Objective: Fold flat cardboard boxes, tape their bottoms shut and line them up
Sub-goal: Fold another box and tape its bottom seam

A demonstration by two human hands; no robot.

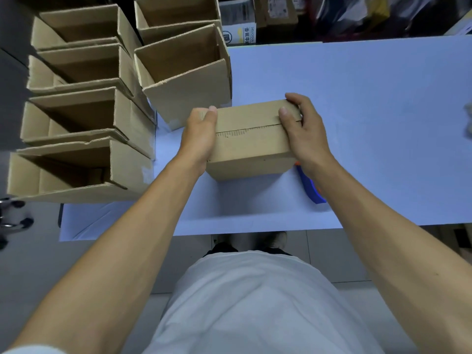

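Note:
A brown cardboard box (251,144) stands on the pale blue table (357,98), bottom side up, its two flaps meeting along a middle seam. My left hand (200,135) grips its left end, thumb on top. My right hand (304,131) grips its right end, thumb pressing near the seam. A blue tape dispenser (310,186) lies on the table under my right wrist, mostly hidden.
Several folded open-topped boxes (84,111) stand in two rows at the left, the nearest one (186,80) just behind my left hand. Parcels and packages (255,19) crowd the far side. The table's near edge (204,232) is by my body.

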